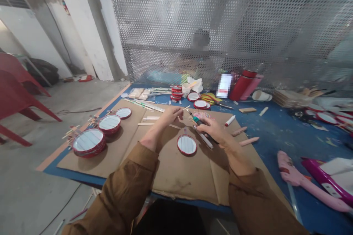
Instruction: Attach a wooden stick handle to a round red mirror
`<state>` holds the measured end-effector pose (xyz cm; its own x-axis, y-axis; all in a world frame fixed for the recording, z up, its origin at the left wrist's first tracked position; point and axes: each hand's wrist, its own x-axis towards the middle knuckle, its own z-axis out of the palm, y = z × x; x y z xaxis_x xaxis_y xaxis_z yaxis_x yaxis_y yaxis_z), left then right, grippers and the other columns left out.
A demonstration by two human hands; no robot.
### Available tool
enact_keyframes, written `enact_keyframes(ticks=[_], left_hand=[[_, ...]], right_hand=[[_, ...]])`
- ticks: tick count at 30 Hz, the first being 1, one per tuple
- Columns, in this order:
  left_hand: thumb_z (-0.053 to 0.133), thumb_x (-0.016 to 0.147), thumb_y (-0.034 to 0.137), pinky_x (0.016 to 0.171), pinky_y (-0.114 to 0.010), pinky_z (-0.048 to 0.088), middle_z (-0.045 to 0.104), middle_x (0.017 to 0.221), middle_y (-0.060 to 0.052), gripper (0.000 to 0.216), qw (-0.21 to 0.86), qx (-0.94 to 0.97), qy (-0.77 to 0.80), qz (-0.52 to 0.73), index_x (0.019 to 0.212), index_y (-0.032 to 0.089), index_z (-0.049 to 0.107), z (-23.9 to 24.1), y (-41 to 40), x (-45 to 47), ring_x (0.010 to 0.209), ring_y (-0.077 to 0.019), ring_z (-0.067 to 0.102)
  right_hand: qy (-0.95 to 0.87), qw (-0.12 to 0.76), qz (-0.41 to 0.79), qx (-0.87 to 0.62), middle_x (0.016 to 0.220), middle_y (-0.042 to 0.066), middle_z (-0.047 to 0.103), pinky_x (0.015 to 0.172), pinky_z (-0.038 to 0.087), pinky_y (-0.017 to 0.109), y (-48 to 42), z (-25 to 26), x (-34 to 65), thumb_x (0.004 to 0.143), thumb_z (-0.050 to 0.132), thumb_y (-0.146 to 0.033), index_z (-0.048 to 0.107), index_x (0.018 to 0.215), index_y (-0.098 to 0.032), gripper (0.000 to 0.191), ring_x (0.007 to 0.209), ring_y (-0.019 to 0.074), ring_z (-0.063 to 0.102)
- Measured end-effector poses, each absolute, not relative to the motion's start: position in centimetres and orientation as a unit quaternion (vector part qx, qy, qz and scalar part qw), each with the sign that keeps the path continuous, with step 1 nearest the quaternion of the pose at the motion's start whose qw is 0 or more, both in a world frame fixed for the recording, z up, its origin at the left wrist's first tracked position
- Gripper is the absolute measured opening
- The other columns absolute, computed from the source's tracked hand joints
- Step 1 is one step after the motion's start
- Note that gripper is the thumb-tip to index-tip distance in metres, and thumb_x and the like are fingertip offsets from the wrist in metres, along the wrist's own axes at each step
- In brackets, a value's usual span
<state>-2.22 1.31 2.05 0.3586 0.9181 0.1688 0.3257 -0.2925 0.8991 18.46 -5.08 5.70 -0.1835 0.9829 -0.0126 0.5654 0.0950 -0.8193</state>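
Observation:
My left hand (172,115) is closed, pinching a thin wooden stick (186,108) between thumb and fingers. My right hand (213,129) is wrapped round a pair of pliers (196,119) with green and black handles, their metal tip close to the stick. Below and between the hands, a round red-rimmed disc (186,144) with a white face and thin lines across it lies on the cardboard (182,181). Near the right hand are a white bar (206,141), a red-and-white marker (230,120) and a pile of small colourful rubber bands (202,116), partly hidden.
Stacks of red-rimmed discs (88,141) with sticks stand at the left. A pink glue gun (292,170) lies at the right on the blue table (264,132). Behind are a lit phone (224,85), a red bottle (242,85) and a perforated metal screen (165,29).

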Motion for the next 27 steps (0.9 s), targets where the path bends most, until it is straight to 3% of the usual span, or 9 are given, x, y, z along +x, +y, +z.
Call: enact_keyframes(ticks=[5,12,22,27], left_hand=[[0.044,0.091,0.029,0.060,-0.021,0.040,0.060,0.067,0.000,0.026,0.413,0.730,0.428,0.337,0.070,0.018,0.054,2.26,1.55,-2.04,0.056,-0.0094,0.049],[0.045,0.091,0.040,0.059,-0.021,0.040,0.061,0.069,0.000,0.030,0.415,0.731,0.420,0.341,0.072,0.019,0.054,2.05,1.33,-2.05,0.059,-0.0102,0.050],[0.045,0.093,0.034,0.062,-0.021,0.041,0.061,0.070,0.000,0.029,0.401,0.745,0.414,0.337,0.070,0.018,0.054,2.37,0.98,-2.28,0.063,-0.0108,0.052],[0.046,0.095,0.033,0.061,-0.022,0.042,0.064,0.071,0.000,0.027,0.427,0.734,0.404,0.340,0.076,0.017,0.056,2.38,1.13,-2.01,0.060,-0.0097,0.053]], right_hand=[[-0.672,0.285,0.365,-0.578,0.082,0.001,0.066,0.069,0.046,0.033,-5.36,6.09,18.24,0.065,0.056,-0.037,0.069,0.100,-0.022,0.040,0.079,0.0220,0.058],[-0.668,0.285,0.366,-0.582,0.075,-0.001,0.063,0.065,0.046,0.031,-5.45,6.04,18.17,0.067,0.056,-0.037,0.069,0.093,-0.022,0.034,0.072,0.0194,0.057],[-0.712,0.244,0.271,-0.600,0.103,0.007,0.073,0.084,0.049,0.037,-5.39,6.18,18.18,0.068,0.069,-0.037,0.073,0.110,-0.023,0.044,0.102,0.0312,0.063],[-0.728,0.232,0.245,-0.597,0.110,0.009,0.072,0.092,0.047,0.039,-5.07,5.68,18.33,0.069,0.060,-0.027,0.071,0.116,-0.018,0.049,0.108,0.0305,0.063]])
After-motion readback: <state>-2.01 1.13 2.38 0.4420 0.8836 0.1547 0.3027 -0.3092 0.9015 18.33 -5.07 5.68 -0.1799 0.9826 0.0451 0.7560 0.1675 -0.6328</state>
